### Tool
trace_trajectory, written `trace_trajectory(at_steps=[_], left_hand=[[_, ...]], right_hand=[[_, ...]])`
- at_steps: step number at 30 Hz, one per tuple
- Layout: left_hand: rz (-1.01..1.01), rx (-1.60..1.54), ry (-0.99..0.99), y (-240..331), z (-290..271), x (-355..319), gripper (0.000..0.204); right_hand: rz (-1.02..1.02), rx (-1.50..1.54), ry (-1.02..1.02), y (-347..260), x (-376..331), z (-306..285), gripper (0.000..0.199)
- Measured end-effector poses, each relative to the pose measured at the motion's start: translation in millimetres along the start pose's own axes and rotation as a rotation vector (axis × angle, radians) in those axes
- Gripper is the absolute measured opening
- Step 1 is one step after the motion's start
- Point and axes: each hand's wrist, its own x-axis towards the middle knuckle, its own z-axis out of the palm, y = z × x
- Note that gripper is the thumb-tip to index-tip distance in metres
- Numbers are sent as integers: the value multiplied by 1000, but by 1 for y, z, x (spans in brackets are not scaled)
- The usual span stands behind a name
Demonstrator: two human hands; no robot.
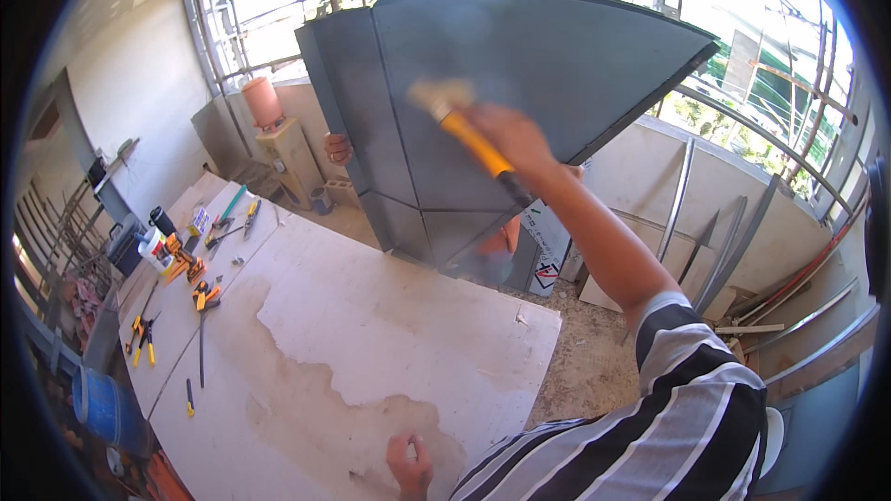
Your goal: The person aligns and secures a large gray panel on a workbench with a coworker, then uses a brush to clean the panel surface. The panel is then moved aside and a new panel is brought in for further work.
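A large dark grey folded panel (548, 65) stands tilted past the table's far edge. Fingers of another person (339, 149) grip its left edge. Over the panel's face, my right hand (512, 141) is closed on a yellow-and-black handled tool (475, 144); its pale tan head is blurred, so its kind is unclear. Down at the near edge of the white-topped table (325, 315), my left hand (409, 464) rests with curled fingers; what they hold, if anything, cannot be made out. A wide brownish stain spreads over the tabletop.
Orange-and-black clamps (204, 297), yellow-handled pliers (144, 339), a cutter knife (190, 397) and a white tub (155, 249) lie along the table's left side. A blue drum (107, 408) stands beside it. Metal strips (676, 199) lean on the low wall at right.
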Motion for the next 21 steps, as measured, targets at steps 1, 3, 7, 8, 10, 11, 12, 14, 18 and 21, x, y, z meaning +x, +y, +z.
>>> trace_trajectory(at_steps=[1,3,7,8,10,11,12,14,18,21], left_hand=[[17,-34,9,2,0,8,22],[68,-6,-33,9,-3,17,21],[149,156,-26,1,-17,5,27],[99,171,-15,-6,-25,-7,27],[4,173,21,-18,-31,-25,28],[-40,171,0,-19,-36,-30,28],[-91,176,-14,-20,-46,-36,29],[-128,226,-27,-20,-51,-39,30],[-87,218,-63,-27,-37,-16,33],[-9,127,-78,-9,-30,0,23]], right_hand=[[-28,13,-26,-13,11,6,58],[223,325,-45,-19,23,-14,48],[492,216,550,39,31,-71,30],[461,-62,735,59,17,-78,28],[529,-281,933,102,-25,-129,28],[497,-454,1006,118,-48,-152,29],[722,-167,1163,120,-62,-161,36],[624,101,1168,123,-69,-177,53],[431,-180,743,130,-75,-151,54],[633,12,600,53,-73,-119,50]])
